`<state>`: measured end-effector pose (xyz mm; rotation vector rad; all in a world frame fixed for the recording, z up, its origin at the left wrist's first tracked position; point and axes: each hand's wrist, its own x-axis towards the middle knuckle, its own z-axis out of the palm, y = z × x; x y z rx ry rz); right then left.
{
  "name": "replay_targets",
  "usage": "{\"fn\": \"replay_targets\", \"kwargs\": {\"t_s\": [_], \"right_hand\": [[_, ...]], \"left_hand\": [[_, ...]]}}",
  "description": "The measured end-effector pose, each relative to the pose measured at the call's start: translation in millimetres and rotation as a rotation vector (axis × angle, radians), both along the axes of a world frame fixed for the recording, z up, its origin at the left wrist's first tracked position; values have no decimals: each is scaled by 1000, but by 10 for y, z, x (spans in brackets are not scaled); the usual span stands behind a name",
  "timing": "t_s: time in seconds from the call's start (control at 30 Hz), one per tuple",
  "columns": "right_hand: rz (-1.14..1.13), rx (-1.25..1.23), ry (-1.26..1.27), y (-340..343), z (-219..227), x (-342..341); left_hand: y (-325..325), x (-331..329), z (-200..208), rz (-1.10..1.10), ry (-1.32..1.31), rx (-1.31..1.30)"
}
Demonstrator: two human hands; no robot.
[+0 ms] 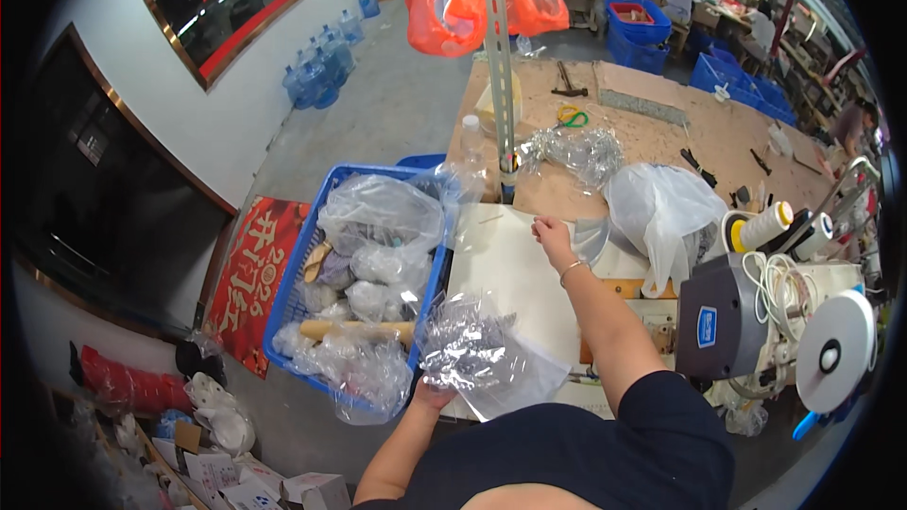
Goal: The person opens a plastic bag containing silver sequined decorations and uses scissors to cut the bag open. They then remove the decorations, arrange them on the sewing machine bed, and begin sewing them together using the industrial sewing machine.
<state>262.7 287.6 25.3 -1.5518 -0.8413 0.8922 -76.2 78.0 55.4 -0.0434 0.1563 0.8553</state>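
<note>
At the near edge of the white table, my left hand grips a shiny clear plastic bag with greyish contents I cannot make out. The bag spreads over the table edge and hides part of my fingers. Farther forward, my right hand is held over the table with its fingers curled together. Whatever they pinch, if anything, is too small to name. Just right of that hand lies a grey, clear-looking sheet. A full whitish plastic bag sits beyond it.
A blue basket of plastic-wrapped bundles stands at my left. To the right is a sewing machine with thread cones. A slotted metal post rises ahead. On the brown table beyond lie scissors, a hammer and crumpled clear plastic.
</note>
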Motion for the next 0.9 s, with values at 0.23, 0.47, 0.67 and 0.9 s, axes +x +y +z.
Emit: {"fn": "replay_targets", "kwargs": {"t_s": [0.23, 0.47, 0.67, 0.9], "right_hand": [[-20, 132, 270, 1555, 39, 410], [207, -218, 492, 2139, 1070, 360], [2, 485, 672, 1912, 1776, 429], [-264, 1387, 238, -253, 4295, -229]], "left_hand": [[17, 8, 183, 97, 143, 70], [182, 106, 82, 83, 154, 64], [124, 33, 5, 64, 133, 80], [90, 25, -149, 42, 119, 141]]}}
